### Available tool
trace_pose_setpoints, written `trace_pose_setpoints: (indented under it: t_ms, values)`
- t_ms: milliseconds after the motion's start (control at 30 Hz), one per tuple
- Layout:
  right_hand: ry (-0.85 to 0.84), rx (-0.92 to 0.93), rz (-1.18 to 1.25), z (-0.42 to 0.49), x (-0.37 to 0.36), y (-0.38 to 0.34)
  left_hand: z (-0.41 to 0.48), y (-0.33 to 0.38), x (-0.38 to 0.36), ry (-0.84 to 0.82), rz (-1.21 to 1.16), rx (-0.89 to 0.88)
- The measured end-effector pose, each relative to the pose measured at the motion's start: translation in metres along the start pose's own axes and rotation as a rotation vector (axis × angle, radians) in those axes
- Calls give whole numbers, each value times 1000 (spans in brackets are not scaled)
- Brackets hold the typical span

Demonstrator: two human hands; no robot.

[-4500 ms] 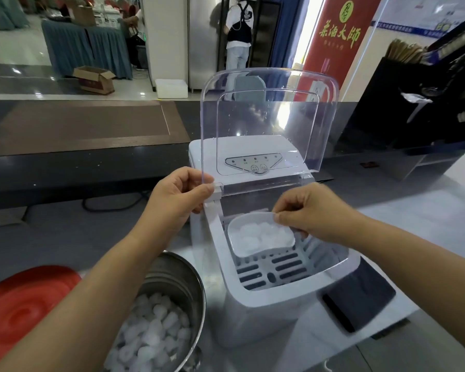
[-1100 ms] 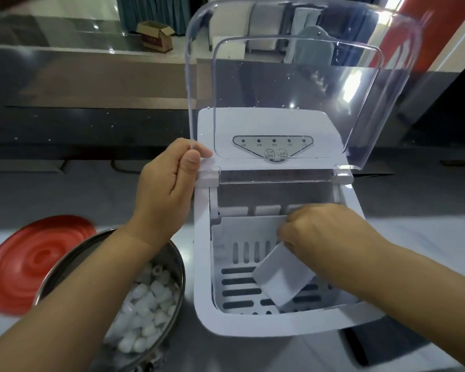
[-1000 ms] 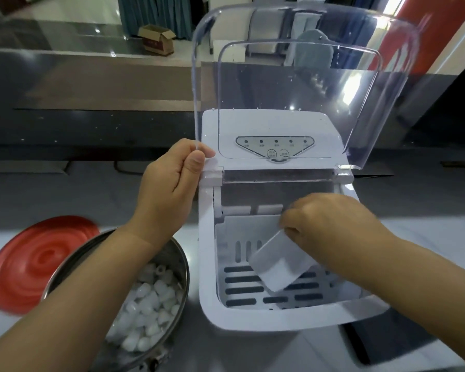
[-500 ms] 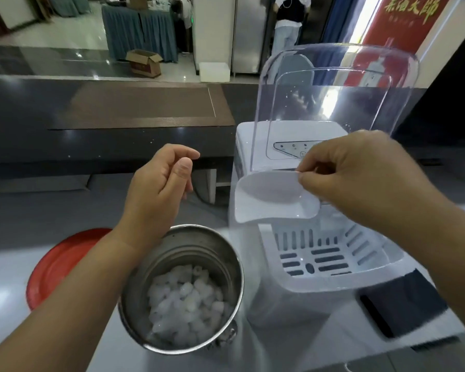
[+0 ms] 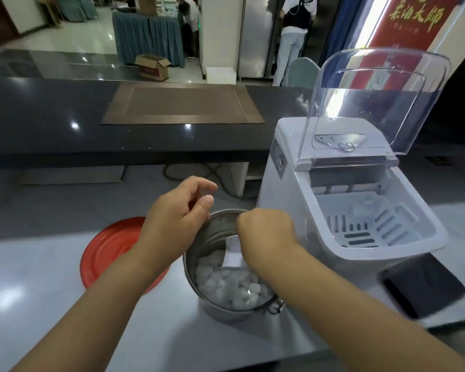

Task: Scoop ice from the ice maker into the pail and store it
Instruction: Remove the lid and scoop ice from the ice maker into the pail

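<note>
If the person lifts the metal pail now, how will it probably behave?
Probably heavy for its size: the pail holds much ice. Its shiny steel wall may be slippery. Standing upright on a flat base, it seems unlikely to tip.

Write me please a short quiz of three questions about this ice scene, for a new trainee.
1. True or false: the pail is empty.
2. Where does the right hand hold the white scoop? A: at the pail's mouth. B: inside the ice maker. C: over the phone.
3. Fill in: seen from the person, the red lid lies to the ___ of the pail.

Key: 1 false; 2 A; 3 left.
</note>
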State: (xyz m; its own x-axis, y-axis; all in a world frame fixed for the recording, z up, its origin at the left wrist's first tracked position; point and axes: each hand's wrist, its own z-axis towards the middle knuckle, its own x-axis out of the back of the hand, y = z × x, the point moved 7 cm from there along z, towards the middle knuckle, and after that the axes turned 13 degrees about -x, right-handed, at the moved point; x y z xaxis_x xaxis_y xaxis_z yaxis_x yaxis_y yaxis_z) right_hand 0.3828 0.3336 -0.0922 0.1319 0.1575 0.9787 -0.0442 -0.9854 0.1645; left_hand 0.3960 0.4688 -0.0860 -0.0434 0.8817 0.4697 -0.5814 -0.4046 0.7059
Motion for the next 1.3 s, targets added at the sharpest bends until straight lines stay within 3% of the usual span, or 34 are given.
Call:
trace_pose_setpoints:
  t_ms: [367,667,833,967,1100,1300]
  values:
    - [-151,-160,117,0,-69,4,-28,6,7,-83,-8,9]
    - [-224,-170,119,-13,-67,2,-40,6,5,-106,-91,27]
    - [-180,-198,180,-22,-56,11,-41,8,-4,-125,-147,36]
    - [-109,-213,353,-28,-43,26,-40,12,-12,-133,-193,26]
    - [-43,-245,674,-39,-30,53,-34,22,-26,-145,-239,19]
    - [-116,-285,1266,-65,-27,80,-28,52,-58,-211,-266,-57]
